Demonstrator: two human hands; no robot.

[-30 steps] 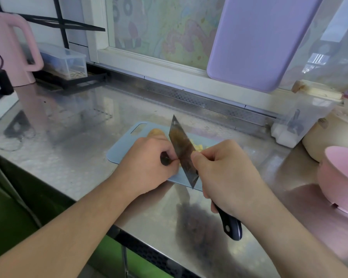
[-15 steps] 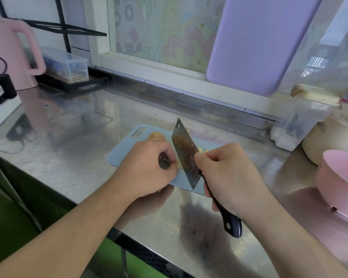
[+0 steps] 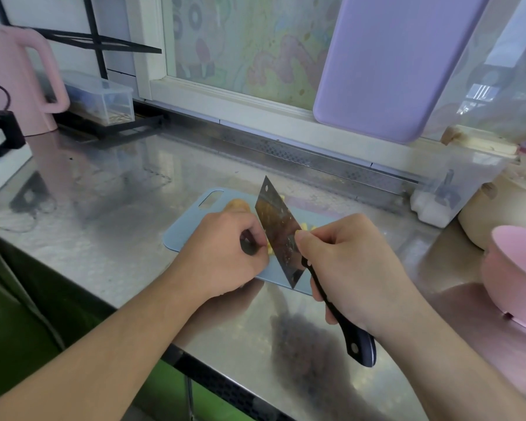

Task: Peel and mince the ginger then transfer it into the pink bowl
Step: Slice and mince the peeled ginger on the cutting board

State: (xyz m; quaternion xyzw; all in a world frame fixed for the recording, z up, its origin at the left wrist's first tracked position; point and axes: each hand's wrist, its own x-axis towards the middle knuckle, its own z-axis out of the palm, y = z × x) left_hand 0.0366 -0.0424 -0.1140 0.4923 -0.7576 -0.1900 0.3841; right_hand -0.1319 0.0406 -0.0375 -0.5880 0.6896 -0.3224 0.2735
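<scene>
Between your board and the pale pink round bowl at the right lies a bare strip of steel counter; a hand can cross there. Behind that strip a clear plastic lidded box and a cream pot block the back. Left of the small blue-grey plastic cutting board the counter runs open to the white base and pink jug. A lilac board leans overhead against the window.

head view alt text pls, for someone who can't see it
A person's right hand grips a cleaver over a light blue cutting board on a steel counter, while the left hand steadies yellow ginger beside the blade. A pink bowl sits at the right edge.
</scene>
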